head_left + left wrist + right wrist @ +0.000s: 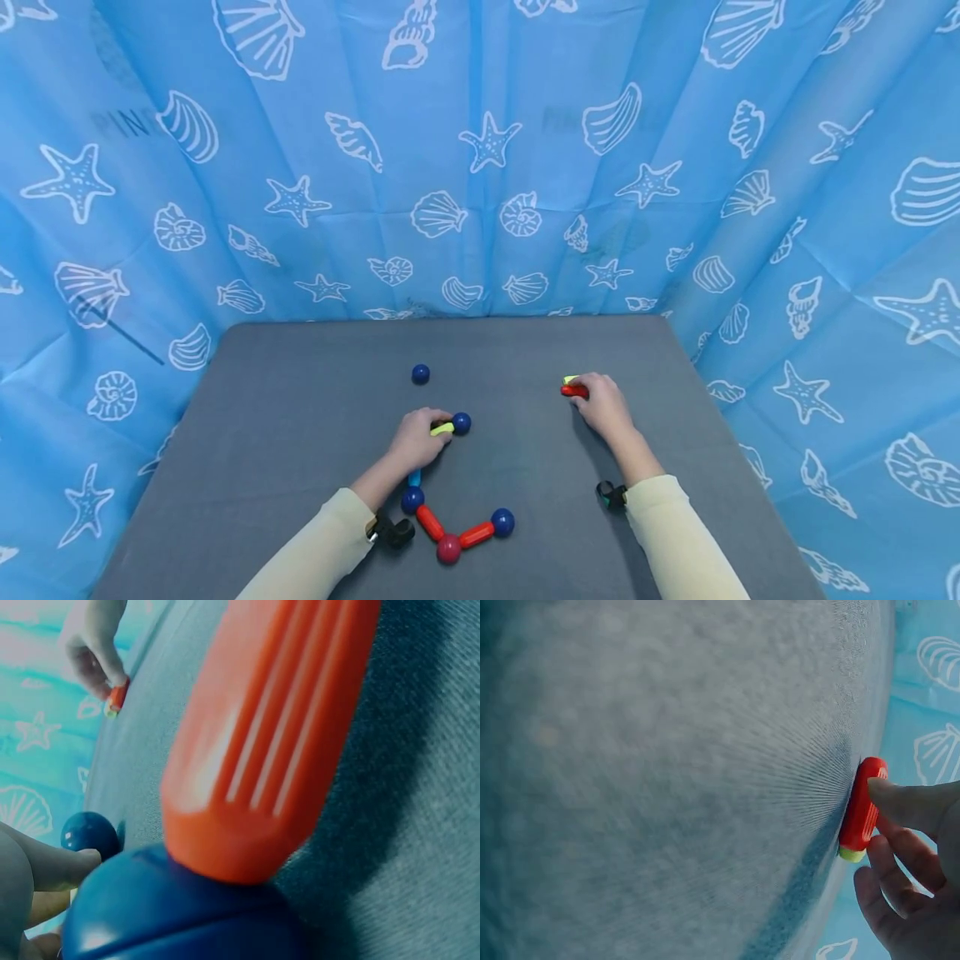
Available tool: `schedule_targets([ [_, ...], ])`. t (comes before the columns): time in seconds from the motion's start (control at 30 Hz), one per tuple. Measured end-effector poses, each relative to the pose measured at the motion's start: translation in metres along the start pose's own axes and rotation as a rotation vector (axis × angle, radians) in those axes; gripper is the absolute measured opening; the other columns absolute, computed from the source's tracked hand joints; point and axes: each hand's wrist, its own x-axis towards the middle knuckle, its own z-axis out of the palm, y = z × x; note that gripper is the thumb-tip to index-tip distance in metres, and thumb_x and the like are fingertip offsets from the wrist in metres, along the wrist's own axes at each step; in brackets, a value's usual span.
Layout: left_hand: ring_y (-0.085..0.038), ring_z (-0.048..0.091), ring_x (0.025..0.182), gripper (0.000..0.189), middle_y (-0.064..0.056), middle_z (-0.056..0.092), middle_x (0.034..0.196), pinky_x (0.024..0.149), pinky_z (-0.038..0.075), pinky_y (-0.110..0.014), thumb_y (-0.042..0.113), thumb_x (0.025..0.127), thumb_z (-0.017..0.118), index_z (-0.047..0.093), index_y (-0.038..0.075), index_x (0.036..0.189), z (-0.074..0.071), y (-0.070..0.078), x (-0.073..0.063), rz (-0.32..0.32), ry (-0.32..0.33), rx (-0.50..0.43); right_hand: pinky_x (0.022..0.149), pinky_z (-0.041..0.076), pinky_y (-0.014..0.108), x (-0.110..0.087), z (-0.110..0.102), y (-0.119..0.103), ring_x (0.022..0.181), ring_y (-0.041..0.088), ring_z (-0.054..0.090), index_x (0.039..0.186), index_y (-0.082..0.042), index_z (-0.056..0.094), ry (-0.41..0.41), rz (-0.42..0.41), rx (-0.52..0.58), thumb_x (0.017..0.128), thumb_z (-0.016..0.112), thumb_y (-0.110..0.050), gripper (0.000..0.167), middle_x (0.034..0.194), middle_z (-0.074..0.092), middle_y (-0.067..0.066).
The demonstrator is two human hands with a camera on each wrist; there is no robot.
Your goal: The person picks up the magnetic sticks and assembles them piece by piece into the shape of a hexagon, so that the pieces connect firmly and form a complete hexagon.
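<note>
My left hand pinches a short yellow-green rod, whose far end meets a dark blue ball. Over on the right, my right hand holds a red rod between thumb and fingers, with a yellow-green rod right beside it. In the right wrist view the thumb presses on the ridged red rod, and only the tip of the yellow-green rod shows. Below the left hand lies a chain: a light blue rod partly hidden by the forearm, then a blue ball.
The chain continues through a red rod, a dark red ball and another red rod to a blue ball. A separate blue ball sits farther back on the grey table. A blue shell-print curtain hangs behind.
</note>
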Motion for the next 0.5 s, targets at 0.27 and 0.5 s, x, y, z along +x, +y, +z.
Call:
schedule_targets([
  [0.27, -0.024, 0.060, 0.101, 0.030, -0.008, 0.068, 0.113, 0.088, 0.051, -0.045, 0.017, 0.094, 0.072, 0.071, 0.010, 0.123, 0.003, -0.002, -0.007, -0.032, 0.070, -0.001, 0.081, 0.053, 0.045, -0.001, 0.005, -0.001, 0.089, 0.025, 0.064, 0.115, -0.002, 0.071, -0.064, 0.032, 0.075, 0.088, 0.079, -0.013, 0.030, 0.101, 0.069, 0.014],
  [0.5, -0.023, 0.060, 0.093, 0.029, -0.008, 0.069, 0.104, 0.082, 0.050, -0.043, 0.014, 0.092, 0.071, 0.072, 0.008, 0.120, 0.009, 0.003, -0.015, -0.035, 0.179, -0.001, 0.078, 0.055, 0.040, -0.003, 0.014, -0.014, 0.083, 0.015, 0.066, 0.112, -0.004, 0.074, -0.127, 0.048, 0.161, 0.086, 0.081, -0.017, 0.030, 0.096, 0.073, 0.006],
])
